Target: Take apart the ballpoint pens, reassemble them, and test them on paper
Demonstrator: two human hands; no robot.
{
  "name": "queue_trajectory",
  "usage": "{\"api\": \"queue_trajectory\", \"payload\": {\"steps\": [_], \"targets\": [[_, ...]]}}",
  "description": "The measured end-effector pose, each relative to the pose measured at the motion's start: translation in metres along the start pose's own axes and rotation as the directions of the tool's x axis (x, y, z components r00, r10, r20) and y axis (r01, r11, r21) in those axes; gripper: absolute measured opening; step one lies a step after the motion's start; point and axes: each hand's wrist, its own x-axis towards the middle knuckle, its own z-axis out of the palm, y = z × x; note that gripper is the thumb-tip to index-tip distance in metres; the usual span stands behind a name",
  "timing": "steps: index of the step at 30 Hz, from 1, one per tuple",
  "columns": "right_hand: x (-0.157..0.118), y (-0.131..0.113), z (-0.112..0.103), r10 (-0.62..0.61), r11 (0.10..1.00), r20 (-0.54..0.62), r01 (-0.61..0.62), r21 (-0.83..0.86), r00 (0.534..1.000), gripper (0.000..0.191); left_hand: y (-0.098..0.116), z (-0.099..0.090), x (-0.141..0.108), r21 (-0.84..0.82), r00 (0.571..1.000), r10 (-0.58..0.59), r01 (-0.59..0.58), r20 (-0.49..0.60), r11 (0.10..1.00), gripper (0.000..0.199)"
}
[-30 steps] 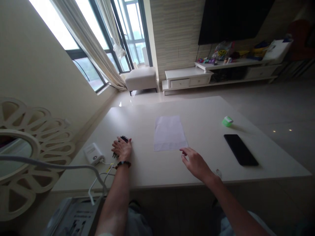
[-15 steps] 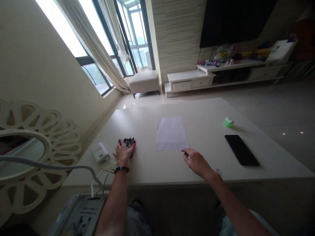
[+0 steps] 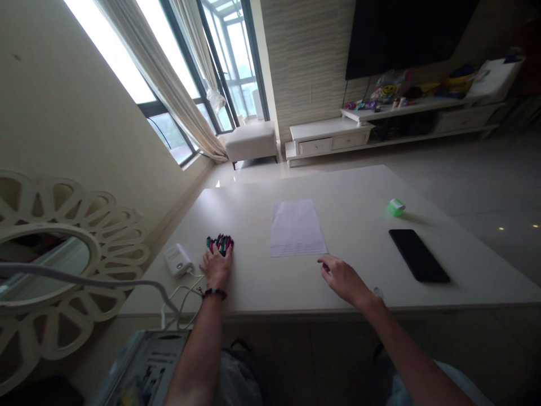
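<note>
My left hand [image 3: 217, 266] lies with spread fingers on the near end of a bundle of dark, green and pink pens [image 3: 220, 242] at the left of the white table. A sheet of white paper [image 3: 297, 228] lies flat in the middle. Just off the paper's lower right corner is my right hand [image 3: 341, 277], its fingers curled; whether anything small is between them is hidden. To the right lie a black phone [image 3: 418, 255] and, behind it, a small green container [image 3: 396, 207] with a whitish top.
A white adapter [image 3: 178, 260] with cables sits at the table's left edge. A box [image 3: 147, 361] stands below it. A grey cable [image 3: 105, 282] crosses in front of the round mirror frame at left. A small clear object [image 3: 378, 292] lies beside my right wrist.
My left hand has drawn back slightly toward me, so more of the pens shows. The whole view has shifted a little. My right hand keeps much the same pose near the paper.
</note>
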Motion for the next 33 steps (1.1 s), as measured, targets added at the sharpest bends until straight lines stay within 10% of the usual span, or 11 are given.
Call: {"api": "queue_trajectory", "payload": {"steps": [11, 33], "targets": [[0.002, 0.001, 0.008, 0.008, 1.000, 0.034, -0.009, 0.015, 0.999, 0.029, 0.007, -0.001, 0.005, -0.022, 0.993, 0.021, -0.024, -0.112, 0.999, 0.063], [-0.005, 0.008, 0.011, 0.012, 0.998, 0.071, -0.008, -0.055, 0.997, 0.030, 0.001, -0.001, -0.010, 0.030, 0.996, 0.083, -0.083, 0.020, 0.996, 0.062]]}}
